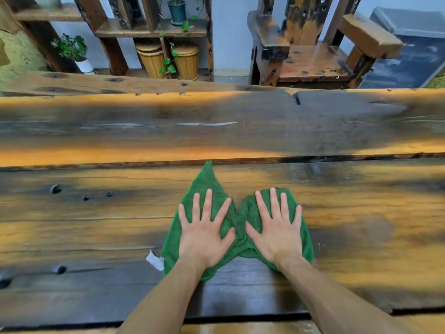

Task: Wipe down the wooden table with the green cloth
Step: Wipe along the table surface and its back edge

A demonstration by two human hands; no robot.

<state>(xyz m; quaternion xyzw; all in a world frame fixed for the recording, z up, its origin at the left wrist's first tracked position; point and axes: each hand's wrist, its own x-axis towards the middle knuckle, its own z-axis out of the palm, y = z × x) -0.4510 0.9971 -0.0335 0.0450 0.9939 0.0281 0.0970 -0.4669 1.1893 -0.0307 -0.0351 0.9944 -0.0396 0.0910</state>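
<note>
Left hand [204, 233] and right hand [277, 233] flat, side by side, fingers [209, 203] spread open, gripping nothing, palms pressing down. Beneath both, crumpled green microfibre cloth [237, 227] on dark, knotted plank tabletop [96, 227], toward 6 o'clock. At cloth's 8 o'clock edge, small white tag [154, 259]. At 11 o'clock beyond, two woven yellow baskets [168, 60].

Head cam, single view, wide-angle. Looks fwd and steeply down from above near edge of wooden table [96, 232]. Close range: planks fill lower two-thirds of frame. Far edge runs across upper third; shelf unit [154, 30] and chair [310, 59] beyond it.
</note>
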